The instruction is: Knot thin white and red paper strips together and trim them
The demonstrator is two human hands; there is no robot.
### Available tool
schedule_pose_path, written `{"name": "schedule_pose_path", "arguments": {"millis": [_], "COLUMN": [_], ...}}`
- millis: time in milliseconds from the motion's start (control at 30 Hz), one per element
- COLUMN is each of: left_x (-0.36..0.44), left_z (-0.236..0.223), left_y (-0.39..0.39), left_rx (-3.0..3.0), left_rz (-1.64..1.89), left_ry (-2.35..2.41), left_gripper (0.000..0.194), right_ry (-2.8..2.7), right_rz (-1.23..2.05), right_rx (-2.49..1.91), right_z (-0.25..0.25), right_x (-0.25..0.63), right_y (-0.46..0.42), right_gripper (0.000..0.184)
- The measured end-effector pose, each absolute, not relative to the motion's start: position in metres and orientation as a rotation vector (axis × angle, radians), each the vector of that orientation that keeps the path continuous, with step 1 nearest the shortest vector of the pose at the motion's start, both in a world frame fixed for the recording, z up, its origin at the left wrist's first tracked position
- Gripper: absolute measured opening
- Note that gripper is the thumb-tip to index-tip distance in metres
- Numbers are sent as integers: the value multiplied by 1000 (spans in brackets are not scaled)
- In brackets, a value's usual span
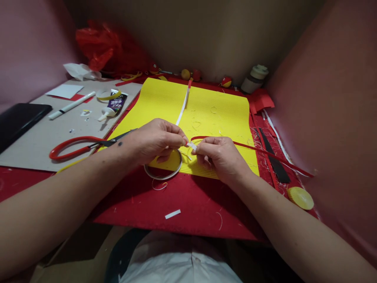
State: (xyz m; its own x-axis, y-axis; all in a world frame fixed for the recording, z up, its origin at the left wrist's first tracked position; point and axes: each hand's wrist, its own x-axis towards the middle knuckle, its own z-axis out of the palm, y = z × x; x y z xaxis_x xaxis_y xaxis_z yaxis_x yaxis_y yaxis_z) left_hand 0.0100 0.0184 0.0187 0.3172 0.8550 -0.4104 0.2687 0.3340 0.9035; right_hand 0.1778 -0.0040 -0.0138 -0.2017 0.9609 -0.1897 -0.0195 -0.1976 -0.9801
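Got both hands close together around the middle of the view, so calling that spot the clock's center. Pinching one end of a small white piece (192, 146) in the left hand (160, 141), thumb and forefinger nearly together. Pinching the other end in the right hand (216, 155), same tight grip, remaining fingers curled under. Holding it dead center, just above a yellow ribbed sheet (218, 102). Also seeing a narrow red strip (259, 149), curled by the right fingertips and running behind that hand out to about 3 o'clock. Can't tell whether joined to the white piece or separate.

Can see a white strip (183, 106) with a red tip up at 12, lying across the sheet. Spotted a pale ring (163, 177) under the left hand, between 7 and 8. Got red-handled scissors (73, 148) out at 9, blades partly hidden behind the left wrist. Also got a glue tube (116, 103) at 10, next to a yellow ring (108, 95), both on a gray board (59, 129). Can also see a white scrap (172, 214) between 6 and 7 on red cloth (132, 208), plus a yellow disc (300, 197) near 4.
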Motion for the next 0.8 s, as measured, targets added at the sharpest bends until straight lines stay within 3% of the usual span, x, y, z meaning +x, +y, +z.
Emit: {"name": "schedule_pose_path", "arguments": {"millis": [800], "left_x": [1], "left_z": [17], "left_y": [29], "left_rx": [1350], "left_rz": [671], "left_ry": [1357], "left_gripper": [3], "right_ry": [-1246], "right_rz": [1519], "right_rx": [-1227], "right_z": [-11], "right_x": [179], "right_y": [-5], "right_gripper": [15]}}
